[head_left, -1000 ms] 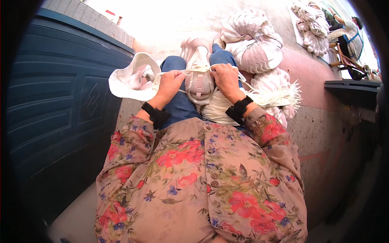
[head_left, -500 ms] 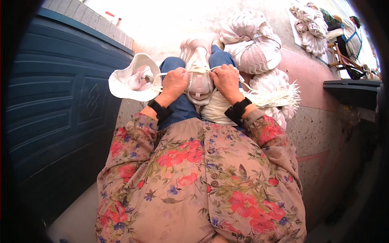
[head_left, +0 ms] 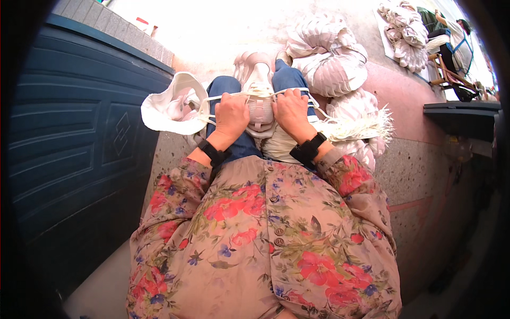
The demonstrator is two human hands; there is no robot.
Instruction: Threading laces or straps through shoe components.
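Note:
Between my knees stands a pale pink and white shoe upper (head_left: 260,109), its toe toward me and a cream shoelace (head_left: 258,94) crossing over it. My left hand (head_left: 232,116) is closed at the upper's left side, with the lace at its fingers. On the other side my right hand (head_left: 292,112) is closed the same way on the lace. Loose lace runs outward past both hands. More pale uppers (head_left: 259,66) stretch away in a row behind this one. A thick bundle of cream laces (head_left: 361,128) lies by my right thigh.
A white fabric container (head_left: 178,125) with pale pieces inside sits by my left knee. Large coiled stacks of pale uppers (head_left: 332,66) lie ahead right. A dark blue panelled door (head_left: 69,127) stands at left. A seated person (head_left: 451,48) is far right, beyond a dark ledge (head_left: 462,109).
Both hands have shifted slightly; the right has come in closer to the upper. The lace now lies over the fingers, where earlier it stretched between the two pinches.

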